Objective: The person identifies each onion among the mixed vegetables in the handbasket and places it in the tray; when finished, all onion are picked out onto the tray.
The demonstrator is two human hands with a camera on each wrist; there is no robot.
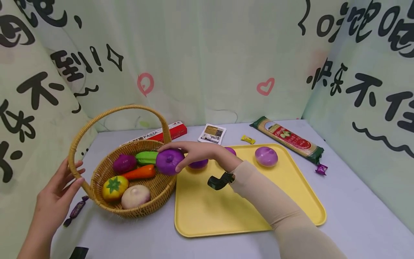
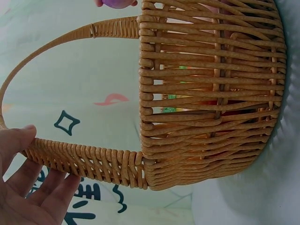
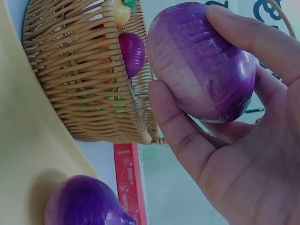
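My right hand (image 1: 200,151) grips a toy purple onion (image 1: 169,162) over the right side of a wicker basket (image 1: 165,202). In the right wrist view this onion (image 3: 201,65) sits between thumb and fingers, above the rim. With my left hand (image 1: 53,199) I hold the left foot of the basket's arched handle (image 2: 89,161), thumb on one side and fingers on the other. Inside lie a purple onion (image 1: 124,164), a green vegetable (image 1: 146,158), a carrot (image 1: 141,172), a yellow fruit with green leaves (image 1: 111,190) and a pale round vegetable (image 1: 136,197).
A yellow tray (image 1: 223,219) right of the basket bears purple onions (image 1: 266,157), some partly hidden by my right arm. Behind stand a red pasta box (image 1: 178,131), a card (image 1: 212,133), a yellow candy (image 1: 248,139) and a pasta bag (image 1: 288,138). Dark candy (image 1: 77,209) lies left.
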